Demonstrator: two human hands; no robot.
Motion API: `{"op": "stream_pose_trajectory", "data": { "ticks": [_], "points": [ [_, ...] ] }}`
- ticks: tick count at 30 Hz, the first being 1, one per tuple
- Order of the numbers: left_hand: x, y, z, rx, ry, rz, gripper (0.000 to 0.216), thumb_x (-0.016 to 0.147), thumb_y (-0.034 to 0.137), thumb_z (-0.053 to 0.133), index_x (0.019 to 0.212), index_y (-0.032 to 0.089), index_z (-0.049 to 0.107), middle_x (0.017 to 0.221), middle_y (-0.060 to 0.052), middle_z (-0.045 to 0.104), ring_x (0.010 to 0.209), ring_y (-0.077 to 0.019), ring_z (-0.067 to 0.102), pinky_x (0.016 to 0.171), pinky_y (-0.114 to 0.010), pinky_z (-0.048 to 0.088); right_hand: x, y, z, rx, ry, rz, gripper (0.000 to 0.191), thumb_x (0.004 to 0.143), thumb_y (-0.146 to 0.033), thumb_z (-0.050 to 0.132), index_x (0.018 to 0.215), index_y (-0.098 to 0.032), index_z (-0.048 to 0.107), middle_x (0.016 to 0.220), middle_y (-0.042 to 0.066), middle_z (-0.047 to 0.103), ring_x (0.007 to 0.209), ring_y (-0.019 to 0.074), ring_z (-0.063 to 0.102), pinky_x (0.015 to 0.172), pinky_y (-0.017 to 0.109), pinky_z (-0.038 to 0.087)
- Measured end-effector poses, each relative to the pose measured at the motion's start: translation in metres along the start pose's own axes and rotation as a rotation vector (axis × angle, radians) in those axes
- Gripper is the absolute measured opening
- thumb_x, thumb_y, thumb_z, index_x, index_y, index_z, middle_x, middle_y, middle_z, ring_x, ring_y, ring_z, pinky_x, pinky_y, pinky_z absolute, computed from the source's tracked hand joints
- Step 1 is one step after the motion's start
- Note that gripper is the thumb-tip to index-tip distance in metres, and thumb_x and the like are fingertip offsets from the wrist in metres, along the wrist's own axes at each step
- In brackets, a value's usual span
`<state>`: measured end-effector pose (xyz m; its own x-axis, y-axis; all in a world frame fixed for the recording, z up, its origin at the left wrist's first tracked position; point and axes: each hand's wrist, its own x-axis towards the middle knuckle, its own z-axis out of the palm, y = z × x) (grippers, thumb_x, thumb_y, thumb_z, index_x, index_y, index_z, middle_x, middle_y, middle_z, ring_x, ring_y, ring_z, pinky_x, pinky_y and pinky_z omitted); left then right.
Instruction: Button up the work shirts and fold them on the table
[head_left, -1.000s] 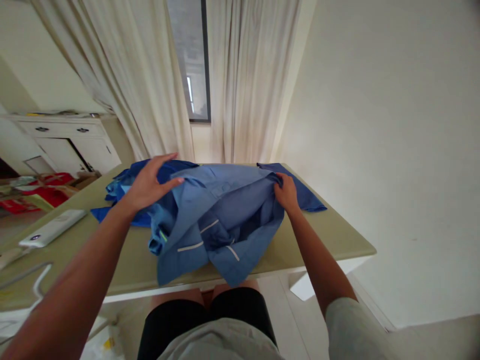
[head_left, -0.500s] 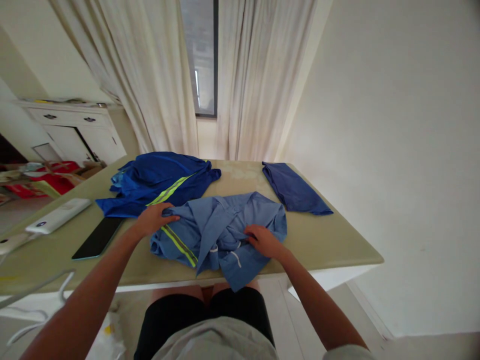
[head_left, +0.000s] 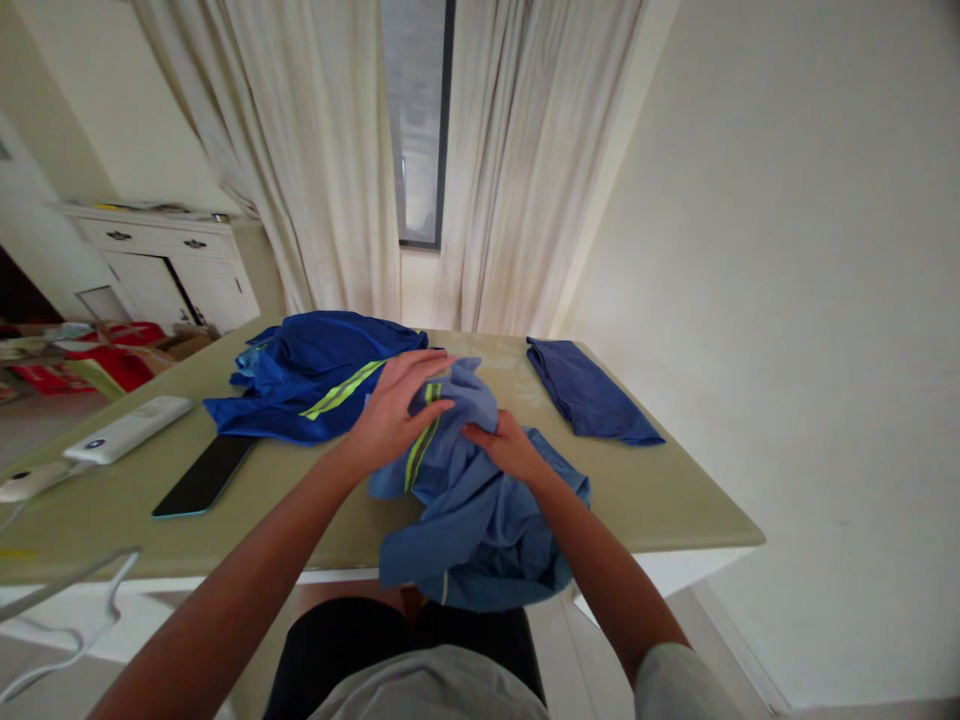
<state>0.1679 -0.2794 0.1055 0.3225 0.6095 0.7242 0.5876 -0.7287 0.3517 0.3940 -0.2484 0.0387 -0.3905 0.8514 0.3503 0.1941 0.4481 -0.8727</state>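
Observation:
A crumpled light-blue work shirt (head_left: 480, 510) with a yellow-and-grey reflective stripe is bunched up at the table's front edge, part of it hanging over. My right hand (head_left: 506, 445) is closed on a raised fold of it, thumb on top. At the shirt's striped left part is my left hand (head_left: 394, 410), its fingers stretched out and the thumb apart, with cloth between them. Behind my left hand lies a heap of darker blue clothing (head_left: 322, 350), also with a reflective stripe.
A folded navy garment (head_left: 589, 390) lies at the table's (head_left: 675, 510) right side. On the left are a black phone (head_left: 202, 480), partly under the heap, and a white power strip (head_left: 127, 430). A white wire hanger (head_left: 112, 590) sticks out at the front left corner.
My left hand has moved right and up, its fingers now spread. The shirt's striped side has been lifted and bunched toward the right; more cloth hangs over the front edge.

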Motion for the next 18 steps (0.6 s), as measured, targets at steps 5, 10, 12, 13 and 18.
{"op": "stream_pose_trajectory", "data": {
  "ticks": [5, 10, 12, 13, 18],
  "points": [
    [-0.047, -0.056, -0.003, -0.105, 0.127, -0.326, 0.042, 0.093, 0.047, 0.061, 0.126, 0.021, 0.064, 0.124, -0.011, 0.068, 0.102, -0.0232, 0.067, 0.097, -0.043, 0.055, 0.014, -0.021, -0.082, -0.018, 0.682, -0.087, 0.028, 0.088, -0.044, 0.067, 0.098, -0.019, 0.074, 0.096, 0.007, 0.075, 0.100, 0.0289, 0.068, 0.098, 0.049, 0.055],
    [-0.056, -0.061, 0.009, -0.300, 0.095, -0.451, 0.043, 0.091, 0.053, 0.063, 0.119, 0.020, 0.066, 0.120, -0.012, 0.071, 0.096, -0.0217, 0.069, 0.088, -0.038, 0.057, 0.050, -0.089, -0.144, -0.314, 0.951, -0.478, 0.023, 0.094, -0.039, 0.060, 0.095, -0.016, 0.067, 0.095, 0.007, 0.070, 0.101, 0.0259, 0.065, 0.096, 0.045, 0.055],
    [-0.042, -0.052, 0.019, -0.416, 0.077, -0.445, 0.047, 0.091, 0.055, 0.064, 0.122, 0.020, 0.064, 0.121, -0.013, 0.072, 0.102, -0.0227, 0.069, 0.089, -0.038, 0.057, 0.068, -0.111, -0.147, -0.392, 0.943, -0.583, 0.021, 0.095, -0.036, 0.058, 0.099, -0.017, 0.066, 0.097, 0.007, 0.068, 0.107, 0.0258, 0.064, 0.096, 0.043, 0.054],
    [-0.034, -0.048, 0.025, -0.474, 0.061, -0.437, 0.049, 0.090, 0.056, 0.064, 0.124, 0.020, 0.062, 0.122, -0.014, 0.071, 0.105, -0.0234, 0.069, 0.090, -0.038, 0.057, 0.076, -0.121, -0.145, -0.425, 0.924, -0.617, 0.019, 0.094, -0.034, 0.057, 0.101, -0.018, 0.065, 0.100, 0.006, 0.068, 0.109, 0.0258, 0.063, 0.097, 0.043, 0.053],
    [-0.005, -0.041, 0.073, -0.527, -0.075, -0.379, 0.082, 0.082, 0.055, 0.075, 0.150, 0.026, 0.040, 0.149, -0.019, 0.054, 0.130, -0.0293, 0.059, 0.097, -0.046, 0.054, 0.100, -0.171, -0.127, -0.443, 0.901, -0.729, 0.016, 0.092, -0.022, 0.058, 0.105, -0.013, 0.063, 0.102, 0.007, 0.068, 0.102, 0.0209, 0.063, 0.101, 0.040, 0.049]
  ]
}}
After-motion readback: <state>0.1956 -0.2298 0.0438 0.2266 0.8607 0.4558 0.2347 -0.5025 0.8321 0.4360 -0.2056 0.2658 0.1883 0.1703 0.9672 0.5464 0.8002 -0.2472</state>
